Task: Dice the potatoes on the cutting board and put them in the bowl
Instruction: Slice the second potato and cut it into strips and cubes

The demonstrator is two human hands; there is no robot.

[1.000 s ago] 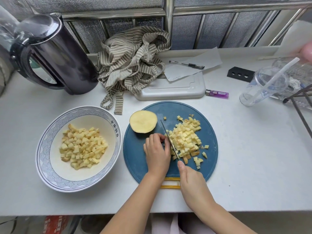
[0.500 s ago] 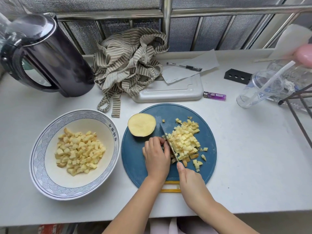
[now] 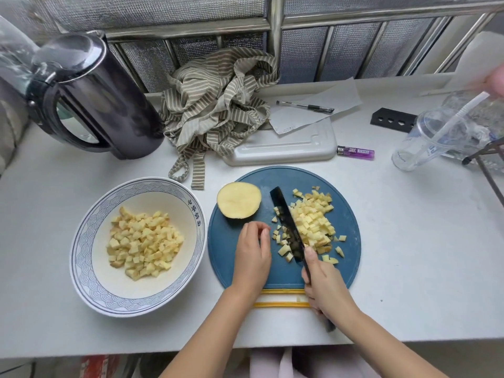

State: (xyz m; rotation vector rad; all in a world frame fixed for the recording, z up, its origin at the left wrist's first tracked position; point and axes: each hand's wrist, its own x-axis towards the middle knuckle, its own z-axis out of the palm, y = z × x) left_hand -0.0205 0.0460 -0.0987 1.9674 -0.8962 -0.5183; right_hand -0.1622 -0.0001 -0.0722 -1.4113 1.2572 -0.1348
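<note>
My right hand (image 3: pixel 324 287) wraps its fingers round the knife (image 3: pixel 286 216), blade among diced potatoes (image 3: pixel 313 222) on the cutting board (image 3: pixel 300 177), right half. My left hand (image 3: pixel 252 255) curls empty fingers beside them, near the desk (image 3: pixel 409 268) front edge.

Left hand (image 3: pixel 252 257): palm down, fingers curled under, tips drawn together, empty as far as shows; bare forearm enters from the lower edge, slanting up and right. Right hand (image 3: pixel 324 286): wrapped round the handle of a knife (image 3: pixel 283 211), forefinger laid straight along the blade's back; bare forearm enters from lower right. Hands side by side, apart.
</note>
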